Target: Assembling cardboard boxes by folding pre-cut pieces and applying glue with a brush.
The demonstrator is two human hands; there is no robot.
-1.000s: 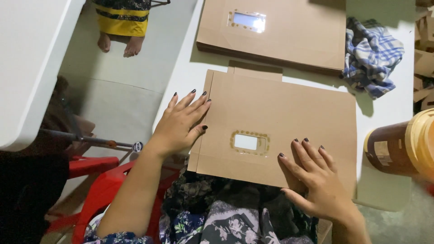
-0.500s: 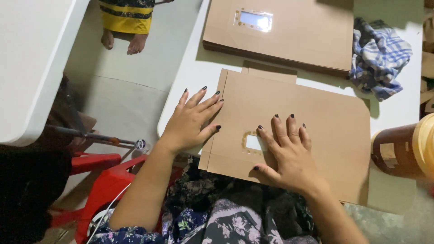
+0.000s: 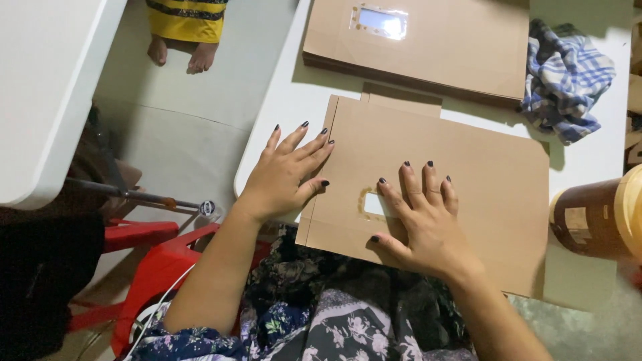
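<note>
A flat brown paper envelope sheet (image 3: 468,160) with a small clear window (image 3: 376,204) lies on the white table (image 3: 281,113) in front of me. My left hand (image 3: 284,175) rests flat with spread fingers on the sheet's left edge, fingertips on the folded side flap. My right hand (image 3: 421,220) presses flat on the sheet, fingers partly covering the window. Neither hand grips anything.
A stack of similar brown window envelopes (image 3: 428,40) lies at the back. A blue checked cloth (image 3: 565,83) sits at the back right. A brown jar (image 3: 598,217) lies at the right edge. Another person's bare feet (image 3: 180,53) stand on the floor; red stool (image 3: 154,267) lower left.
My right hand slid left from the sheet's lower right onto the window area. My left hand stayed on the left edge.
</note>
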